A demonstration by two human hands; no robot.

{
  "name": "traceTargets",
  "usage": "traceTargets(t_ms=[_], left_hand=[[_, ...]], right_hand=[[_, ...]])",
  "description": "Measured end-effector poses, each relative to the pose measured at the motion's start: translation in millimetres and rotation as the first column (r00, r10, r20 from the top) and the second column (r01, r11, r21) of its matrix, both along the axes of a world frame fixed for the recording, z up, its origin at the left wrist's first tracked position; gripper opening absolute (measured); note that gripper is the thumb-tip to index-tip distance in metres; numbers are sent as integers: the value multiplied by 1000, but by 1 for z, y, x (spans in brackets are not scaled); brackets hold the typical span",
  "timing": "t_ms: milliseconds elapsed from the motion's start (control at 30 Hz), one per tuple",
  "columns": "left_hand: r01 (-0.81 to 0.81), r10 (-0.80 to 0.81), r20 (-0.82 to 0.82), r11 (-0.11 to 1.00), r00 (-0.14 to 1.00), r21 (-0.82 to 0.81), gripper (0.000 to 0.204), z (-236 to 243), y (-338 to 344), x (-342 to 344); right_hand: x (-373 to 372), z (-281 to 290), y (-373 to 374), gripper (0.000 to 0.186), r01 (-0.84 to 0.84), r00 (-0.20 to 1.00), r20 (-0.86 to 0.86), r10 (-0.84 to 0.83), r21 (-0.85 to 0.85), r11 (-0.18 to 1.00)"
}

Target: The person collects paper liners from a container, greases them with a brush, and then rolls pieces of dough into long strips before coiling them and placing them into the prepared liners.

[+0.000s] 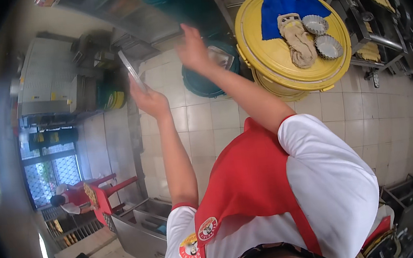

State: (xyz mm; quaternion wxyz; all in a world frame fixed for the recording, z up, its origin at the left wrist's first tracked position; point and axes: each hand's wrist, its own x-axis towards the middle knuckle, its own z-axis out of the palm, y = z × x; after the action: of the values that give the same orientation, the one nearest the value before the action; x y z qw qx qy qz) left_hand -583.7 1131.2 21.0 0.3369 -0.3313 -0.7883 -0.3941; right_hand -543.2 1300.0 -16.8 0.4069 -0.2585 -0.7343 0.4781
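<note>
Your left hand (152, 98) is closed on the near end of a thin flat panel (131, 69); exact finger placement unclear. Panel shows nearly edge-on, long axis running forward and slightly left from that hand. Left hand's the nearer one, in contact. Your right hand (192, 51) sits apart, right of the panel and a bit forward of your left: blurred, fingers partly extended, nothing visible in it. Green bin (195, 83) lies below-right of your right hand.
</note>
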Motion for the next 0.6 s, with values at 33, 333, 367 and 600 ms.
traceTargets(t_ms=[33,333,367,600], left_hand=[[-43,42,13,998,999,42,40,-8,9,4],[107,-28,352,973,936,-206,50,-129,-19,-27],[1,94,404,974,910,-229,47,-159,-45,-30],[-396,447,845,862,295,-318,45,-328,-263,69]], right_hand=[[3,15,-11,70,-98,981,-181,66,-176,980],[114,-30,-3,41,-561,775,230,588,-179,809],[154,-3,22,39,-569,751,194,631,-295,768],[325,14,282,52,428,276,716,-641,505,749]])
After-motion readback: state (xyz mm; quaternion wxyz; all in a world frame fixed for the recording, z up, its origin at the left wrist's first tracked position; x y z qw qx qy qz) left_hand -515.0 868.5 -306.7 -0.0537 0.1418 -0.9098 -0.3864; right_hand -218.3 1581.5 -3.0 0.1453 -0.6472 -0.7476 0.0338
